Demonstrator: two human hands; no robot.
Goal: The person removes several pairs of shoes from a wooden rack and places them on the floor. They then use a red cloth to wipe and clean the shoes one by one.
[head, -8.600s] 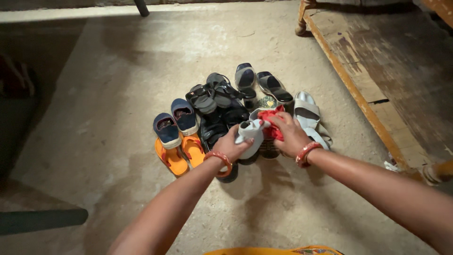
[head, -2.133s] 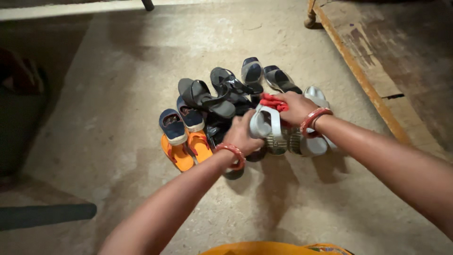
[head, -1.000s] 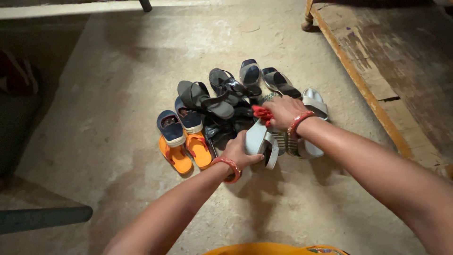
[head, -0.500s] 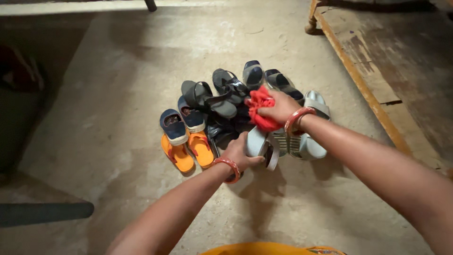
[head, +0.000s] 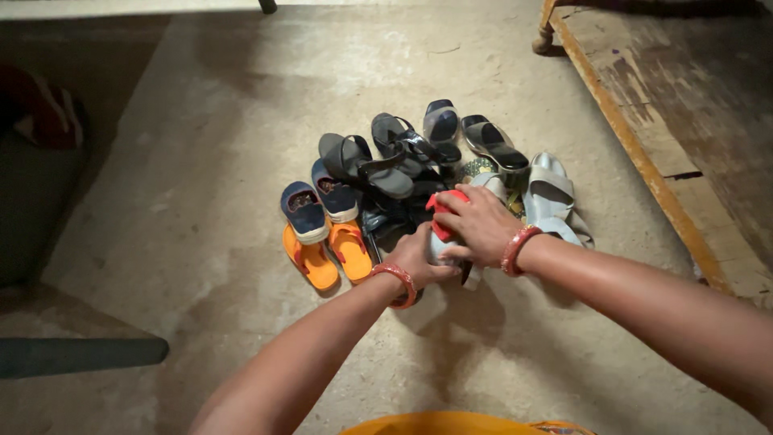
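Presently my left hand [head: 419, 256] grips the pale grey sandal [head: 451, 246] at the near edge of the shoe pile, mostly hidden by my hands, so its long axis is unclear. My right hand [head: 479, 229] is closed on a red cloth [head: 441, 216], pressed against the sandal. Orange flip-flops [head: 326, 254] lie left, black sandals [head: 378, 161] beyond, grey slide [head: 551, 193] right.

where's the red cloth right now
In the head view, the red cloth is bunched in the right hand, pressed on the pale sandal the left hand holds, right of the orange flip-flops.
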